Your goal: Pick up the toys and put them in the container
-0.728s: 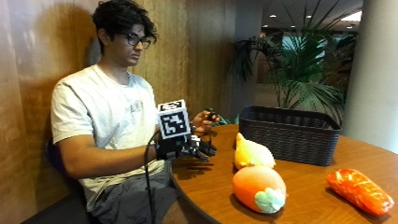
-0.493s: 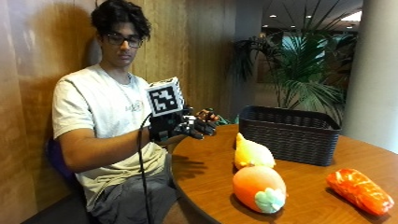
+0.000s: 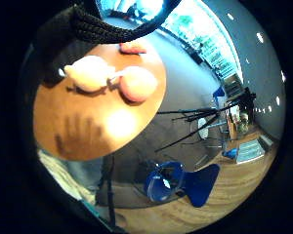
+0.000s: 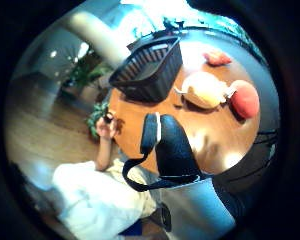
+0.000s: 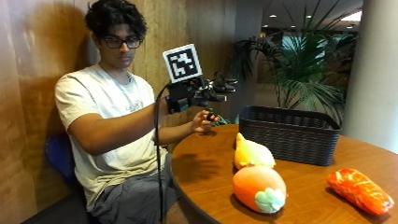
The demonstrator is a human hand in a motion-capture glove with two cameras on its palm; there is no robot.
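Observation:
In the outside view my gloved right hand hangs in the air above the near edge of the round wooden table, fingers spread and holding nothing. Three plush toys lie on the table: a yellow one beside the basket, a peach one in front of it, and an orange-red one further right. The dark woven basket stands behind them. Both palm views look down on the yellow toy and the peach toy, well below the hand. The gloved thumb sticks out straight.
The person's bare left hand rests at the table's edge, pinching a small dark thing. A potted palm stands behind the basket, and a blue chair stands on the floor beside the table.
My right hand has risen from just above the table's edge to about chest height and moved a little toward the basket. The toys and basket lie as before.

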